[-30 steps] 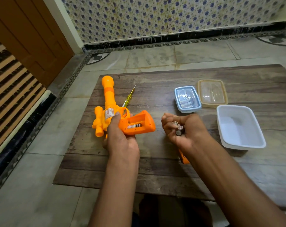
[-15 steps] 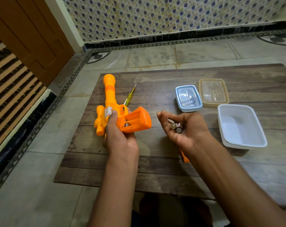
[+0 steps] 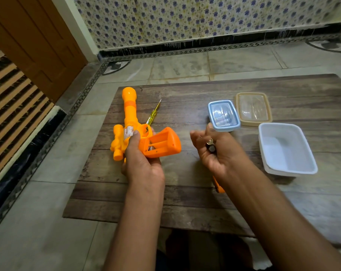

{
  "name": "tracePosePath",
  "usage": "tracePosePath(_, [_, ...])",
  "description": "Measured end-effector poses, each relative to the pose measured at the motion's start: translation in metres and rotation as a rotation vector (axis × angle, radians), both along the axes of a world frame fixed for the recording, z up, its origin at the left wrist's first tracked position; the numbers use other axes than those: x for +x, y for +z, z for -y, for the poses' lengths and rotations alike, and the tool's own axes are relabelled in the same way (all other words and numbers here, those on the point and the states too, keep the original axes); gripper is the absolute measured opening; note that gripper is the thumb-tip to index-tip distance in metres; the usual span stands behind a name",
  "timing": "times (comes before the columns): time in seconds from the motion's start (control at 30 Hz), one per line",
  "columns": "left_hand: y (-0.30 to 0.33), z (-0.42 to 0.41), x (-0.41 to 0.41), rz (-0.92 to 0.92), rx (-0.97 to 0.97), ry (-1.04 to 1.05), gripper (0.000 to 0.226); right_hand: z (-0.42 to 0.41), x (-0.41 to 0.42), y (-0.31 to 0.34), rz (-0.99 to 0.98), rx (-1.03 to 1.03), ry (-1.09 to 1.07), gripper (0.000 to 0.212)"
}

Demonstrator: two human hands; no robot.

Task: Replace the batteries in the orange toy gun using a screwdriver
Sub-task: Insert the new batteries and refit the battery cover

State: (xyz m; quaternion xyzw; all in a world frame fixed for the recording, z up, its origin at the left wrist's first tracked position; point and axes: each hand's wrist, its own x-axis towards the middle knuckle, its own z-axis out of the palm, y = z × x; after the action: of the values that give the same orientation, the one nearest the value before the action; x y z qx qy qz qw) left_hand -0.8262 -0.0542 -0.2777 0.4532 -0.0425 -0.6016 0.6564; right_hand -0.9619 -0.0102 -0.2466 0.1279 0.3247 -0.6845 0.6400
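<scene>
My left hand (image 3: 141, 161) grips the orange toy gun (image 3: 129, 122) by its body, barrel pointing away. The gun's handle (image 3: 162, 142) faces up with its battery bay uncovered; a metal contact or battery end shows at the bay's near end. My right hand (image 3: 217, 151) is palm-up to the right of the gun, cupping batteries (image 3: 211, 147) in loosely curled fingers. A yellow screwdriver (image 3: 153, 113) lies on the table behind the gun. An orange piece (image 3: 217, 185), partly hidden under my right wrist, lies on the table.
The wooden table (image 3: 185, 192) stands low on a tiled floor. At the right sit a blue-rimmed lidded box (image 3: 223, 115), a tan-rimmed lid or box (image 3: 253, 108) and an open white tub (image 3: 287, 151). A wooden door and tiled wall stand behind.
The gun's handle has turned, so the open battery bay faces me more. My right hand has uncurled from a fist and shifted right, away from the gun.
</scene>
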Motion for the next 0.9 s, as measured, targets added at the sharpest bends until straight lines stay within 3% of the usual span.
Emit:
tracePosePath(0.1, [0.0, 0.0, -0.001, 0.005, 0.001, 0.012, 0.039, 0.0, -0.001, -0.004, 0.01, 0.025, 0.082, 0.034])
tracePosePath(0.2, [0.001, -0.001, -0.002, 0.01, 0.002, 0.01, 0.038, -0.002, -0.001, -0.004, -0.033, 0.035, 0.129, 0.027])
tracePosePath(0.37, [0.002, -0.001, -0.002, 0.023, -0.011, 0.006, 0.036, -0.003, -0.003, 0.003, -0.001, -0.053, 0.109, 0.032])
tracePosePath(0.5, [0.002, -0.002, -0.002, 0.022, -0.005, 0.008, 0.039, -0.001, -0.003, 0.007, 0.022, -0.1, 0.05, 0.023])
tracePosePath(0.7, [0.002, -0.002, 0.0, 0.002, 0.0, -0.009, 0.031, -0.002, 0.001, 0.005, 0.044, -0.075, 0.059, 0.015])
tracePosePath(0.8, [-0.001, -0.001, 0.0, 0.009, -0.021, -0.015, 0.023, -0.001, 0.0, 0.001, 0.008, -0.008, 0.063, 0.023])
tracePosePath(0.9, [-0.005, 0.001, 0.0, 0.01, -0.025, 0.0, 0.03, -0.001, -0.001, -0.002, -0.012, 0.023, 0.123, 0.026])
